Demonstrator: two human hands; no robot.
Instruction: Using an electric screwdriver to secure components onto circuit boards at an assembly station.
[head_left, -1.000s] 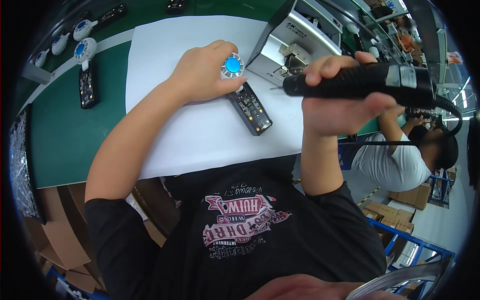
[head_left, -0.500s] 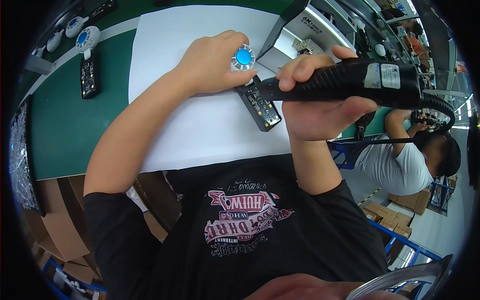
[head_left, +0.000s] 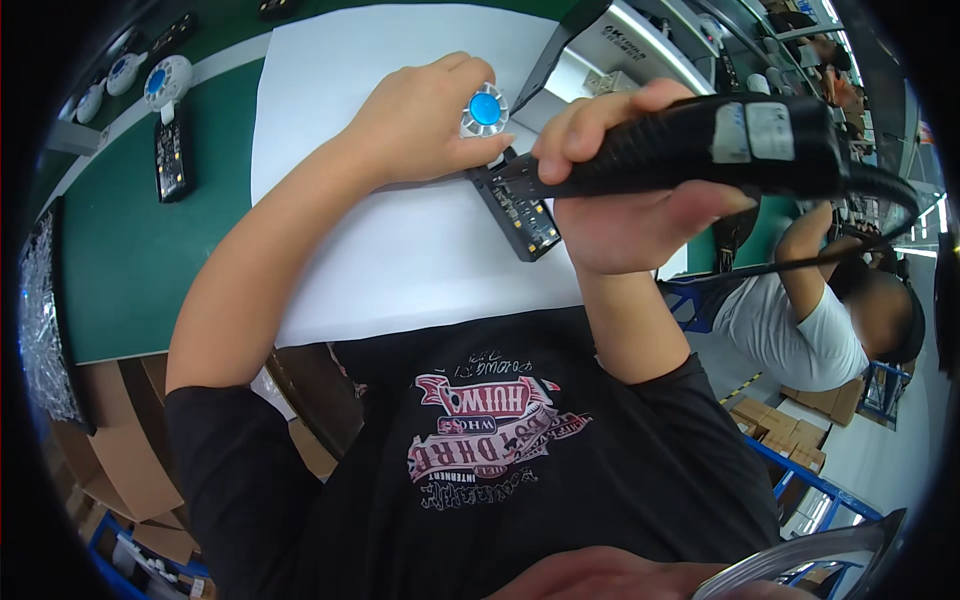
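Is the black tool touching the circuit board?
Cannot tell: in the head view, the black tool overlaps the circuit board; seen from above, any gap is hidden.

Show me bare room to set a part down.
Free: the white sheet between the left forearm, the near circuit board and the black shirt; the green tabletop between that sheet and the clear plastic at far left, below another board. Crowded: around the right hand and black handheld tool, beside the silver box, and at the left hand holding the blue-centred disc.
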